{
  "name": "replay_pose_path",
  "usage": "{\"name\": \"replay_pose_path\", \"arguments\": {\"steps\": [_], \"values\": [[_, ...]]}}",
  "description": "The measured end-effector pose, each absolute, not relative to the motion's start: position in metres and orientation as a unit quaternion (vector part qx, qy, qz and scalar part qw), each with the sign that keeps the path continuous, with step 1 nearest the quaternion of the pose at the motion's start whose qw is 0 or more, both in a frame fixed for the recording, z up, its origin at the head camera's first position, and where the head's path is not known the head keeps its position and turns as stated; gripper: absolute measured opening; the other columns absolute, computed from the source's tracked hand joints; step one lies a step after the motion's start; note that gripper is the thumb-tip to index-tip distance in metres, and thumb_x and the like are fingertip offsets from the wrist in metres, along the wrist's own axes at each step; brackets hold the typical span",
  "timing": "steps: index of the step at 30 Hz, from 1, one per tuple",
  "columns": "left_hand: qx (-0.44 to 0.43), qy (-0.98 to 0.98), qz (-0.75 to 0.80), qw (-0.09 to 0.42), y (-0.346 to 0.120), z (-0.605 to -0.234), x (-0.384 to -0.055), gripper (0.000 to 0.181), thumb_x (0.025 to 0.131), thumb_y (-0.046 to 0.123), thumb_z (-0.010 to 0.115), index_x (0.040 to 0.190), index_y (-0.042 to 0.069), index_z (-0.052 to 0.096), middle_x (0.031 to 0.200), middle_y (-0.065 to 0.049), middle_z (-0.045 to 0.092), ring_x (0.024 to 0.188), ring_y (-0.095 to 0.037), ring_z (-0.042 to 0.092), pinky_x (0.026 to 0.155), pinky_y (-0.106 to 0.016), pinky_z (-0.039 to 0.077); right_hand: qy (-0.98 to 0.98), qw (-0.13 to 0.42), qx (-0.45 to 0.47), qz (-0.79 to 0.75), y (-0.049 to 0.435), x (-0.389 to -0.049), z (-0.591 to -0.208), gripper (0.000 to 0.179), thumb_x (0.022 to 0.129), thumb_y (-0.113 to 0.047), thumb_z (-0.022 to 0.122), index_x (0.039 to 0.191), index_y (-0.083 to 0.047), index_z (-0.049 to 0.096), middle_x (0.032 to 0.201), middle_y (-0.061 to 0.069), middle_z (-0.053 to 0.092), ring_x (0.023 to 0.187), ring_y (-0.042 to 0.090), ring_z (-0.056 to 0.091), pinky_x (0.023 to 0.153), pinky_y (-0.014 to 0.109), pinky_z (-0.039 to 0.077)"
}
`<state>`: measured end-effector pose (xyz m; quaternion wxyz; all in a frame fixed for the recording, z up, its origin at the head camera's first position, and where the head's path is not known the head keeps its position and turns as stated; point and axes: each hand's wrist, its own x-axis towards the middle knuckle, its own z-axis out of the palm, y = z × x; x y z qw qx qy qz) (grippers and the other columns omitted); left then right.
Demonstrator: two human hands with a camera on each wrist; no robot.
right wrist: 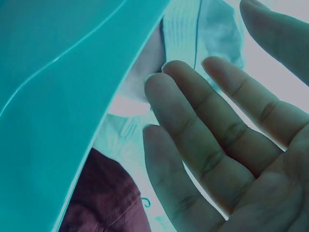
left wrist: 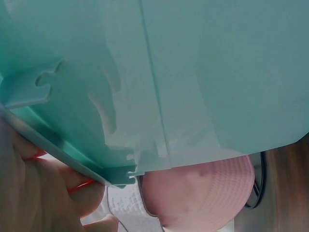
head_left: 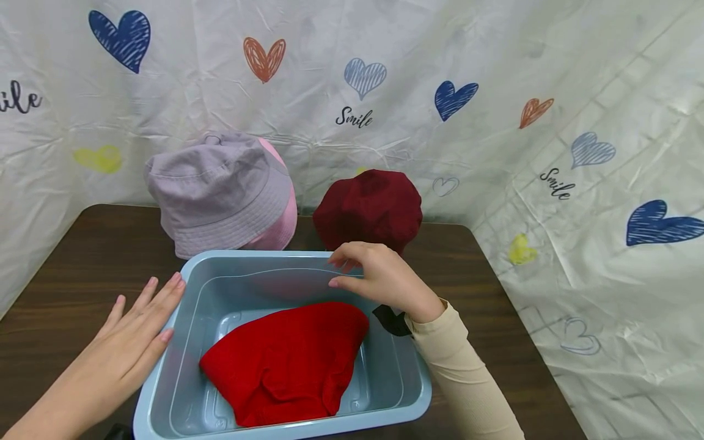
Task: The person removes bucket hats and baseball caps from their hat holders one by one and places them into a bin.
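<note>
A light blue plastic basin (head_left: 393,400) stands on the table with a bright red knitted hat (head_left: 297,360) lying inside it. My left hand (head_left: 129,342) rests on the basin's left rim with its fingers extended; in the left wrist view those fingers (left wrist: 72,186) lie against the rim from outside. Over the far right rim is my right hand (head_left: 382,275), its fingers loosely bent and holding nothing. In the right wrist view the right hand (right wrist: 217,145) appears spread beside the basin wall (right wrist: 53,101). Behind the basin, nearest to this hand, sits a dark red beret (head_left: 368,208).
A greyish-lilac bucket hat (head_left: 214,189) with a pink hat (head_left: 283,223) behind it stands at the back left of the dark wooden table (head_left: 66,263). A white cloth with hearts (head_left: 308,85) hangs along the back and right side.
</note>
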<state>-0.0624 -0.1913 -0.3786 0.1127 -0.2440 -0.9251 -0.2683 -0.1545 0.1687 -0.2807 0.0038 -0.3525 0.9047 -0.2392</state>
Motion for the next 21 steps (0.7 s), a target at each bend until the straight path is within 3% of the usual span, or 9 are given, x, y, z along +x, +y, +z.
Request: {"name": "replay_pose_path", "arguments": {"steps": [10,21], "values": [[-0.243,-0.923,-0.277,0.114,-0.192,-0.380,-0.063,0.063,0.097,0.014,0.049,0.152,0.017,0.020,0.157,0.000,0.017,0.144,-0.022,0.004,0.110,-0.054,-0.006,0.911,-0.045,-0.311,-0.268,0.177,-0.159,-0.279,0.025,0.080,-0.015,0.076,0.102,-0.008,0.067,0.095,0.000,0.066,0.083,0.012,0.062,0.080,0.032,0.051],[-0.244,-0.918,-0.288,0.119,-0.192,-0.381,-0.063,0.063,0.096,0.014,0.050,0.152,0.016,0.021,0.156,-0.001,0.018,0.144,-0.018,0.003,0.111,-0.054,-0.006,0.909,-0.046,-0.267,-0.316,0.188,-0.163,-0.277,0.027,0.081,-0.011,0.075,0.106,-0.006,0.066,0.100,0.002,0.067,0.084,0.013,0.063,0.081,0.038,0.052]]}}
